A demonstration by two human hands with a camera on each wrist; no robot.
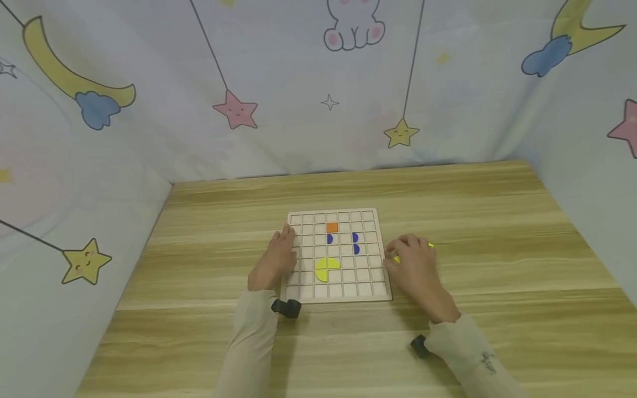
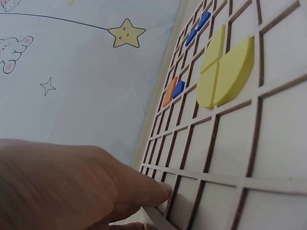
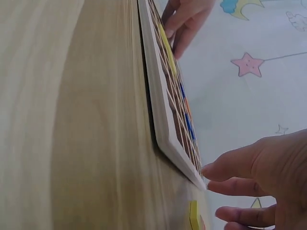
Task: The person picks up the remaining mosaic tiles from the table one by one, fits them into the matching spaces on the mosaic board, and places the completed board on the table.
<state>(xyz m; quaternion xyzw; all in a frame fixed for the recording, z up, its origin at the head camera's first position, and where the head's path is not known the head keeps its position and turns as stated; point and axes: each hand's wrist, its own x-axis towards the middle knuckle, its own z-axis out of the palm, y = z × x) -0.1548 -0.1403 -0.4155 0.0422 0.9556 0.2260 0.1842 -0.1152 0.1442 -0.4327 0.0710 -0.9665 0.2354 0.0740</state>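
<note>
A pale wooden grid board (image 1: 335, 302) lies on the table between the two hands. It bears an orange square (image 1: 332, 227), several dark blue half-round pieces (image 1: 355, 249) and yellow quarter-round pieces (image 1: 321, 275) joined in a rounded shape. My left hand (image 1: 275, 260) holds the board's left edge, a digit on the grid and other fingers outside the rim. Beside the right edge is my right hand (image 1: 414, 266), fingers apart and loosely bent, fingertips close to the rim. A yellow piece (image 3: 194, 214) lies on the table by these fingers, partly hidden by the hand in the head view.
The wood-grain table (image 1: 348, 348) runs back to a pale cloth wall (image 1: 318, 138) printed with stars and moons. More cloth encloses both sides. A small black device (image 1: 287, 308) sits on the left wrist and another (image 1: 420, 346) on the right.
</note>
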